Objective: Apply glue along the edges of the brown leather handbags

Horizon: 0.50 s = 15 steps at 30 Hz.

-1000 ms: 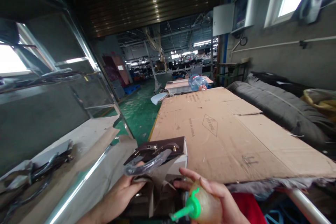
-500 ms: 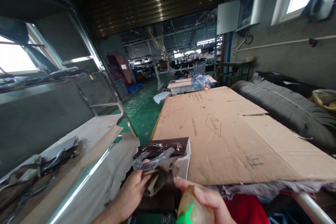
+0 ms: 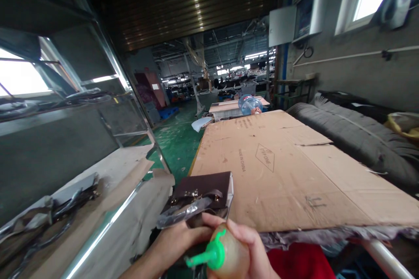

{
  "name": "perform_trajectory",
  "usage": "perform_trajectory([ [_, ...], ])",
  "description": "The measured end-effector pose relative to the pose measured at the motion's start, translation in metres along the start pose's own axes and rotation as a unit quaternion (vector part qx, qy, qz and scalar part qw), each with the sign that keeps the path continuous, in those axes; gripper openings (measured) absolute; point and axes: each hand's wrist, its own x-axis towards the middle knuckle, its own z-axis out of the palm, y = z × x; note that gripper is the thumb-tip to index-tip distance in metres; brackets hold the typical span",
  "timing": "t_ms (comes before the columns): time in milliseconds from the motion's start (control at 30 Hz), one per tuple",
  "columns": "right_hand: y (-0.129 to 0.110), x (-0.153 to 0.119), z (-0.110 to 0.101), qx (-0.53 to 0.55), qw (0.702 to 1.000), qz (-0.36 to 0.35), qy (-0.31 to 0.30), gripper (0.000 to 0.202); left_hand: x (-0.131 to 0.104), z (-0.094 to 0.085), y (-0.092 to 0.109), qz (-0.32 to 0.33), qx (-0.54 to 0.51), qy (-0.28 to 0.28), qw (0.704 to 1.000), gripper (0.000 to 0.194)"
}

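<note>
Cardboard-covered, the desk (image 3: 294, 174) is stretching away forward. Nearest, handling the squeeze bottle (image 3: 234, 256) well is probably calling for a light grip, its green nozzle (image 3: 203, 257) staying clear of the brown surface beyond. The right hand (image 3: 254, 246) is curling around the bottle's body, the nozzle pointing leftward. Just beside it, the left hand (image 3: 183, 236) is reaching in low from the left, fingers bent and partly hidden; whether it is gripping anything, I cannot tell. Just beyond, the brown handbag (image 3: 203, 183) is sitting by the desk's near left corner, its plastic-wrapped handle (image 3: 186, 210) facing the hands. Farthest, a bluish jug (image 3: 248, 103) is lying past the cardboard.
</note>
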Motion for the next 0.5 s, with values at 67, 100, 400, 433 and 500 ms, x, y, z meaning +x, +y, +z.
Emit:
perform_trajectory([
  [67,-0.01,-0.002,-0.005,0.008,1.0,-0.015,0.006,0.073,0.001,-0.009,-0.001,-0.057,-0.02,0.001,0.998,0.028],
  [100,-0.017,-0.006,-0.007,0.004,0.999,-0.03,0.029,0.067,0.001,-0.015,-0.002,-0.091,-0.041,0.01,0.995,0.031],
  [400,-0.054,-0.044,-0.026,0.037,0.981,-0.119,0.151,0.042,0.001,-0.059,0.016,-0.111,-0.057,0.075,0.989,0.037],
  [433,-0.055,-0.045,-0.026,0.038,0.981,-0.118,0.152,0.042,0.001,-0.059,0.018,-0.101,-0.024,0.078,0.992,0.03],
  [500,-0.055,-0.047,-0.026,0.04,0.981,-0.113,0.152,0.044,0.003,-0.057,0.023,-0.061,0.04,0.089,0.993,0.022],
])
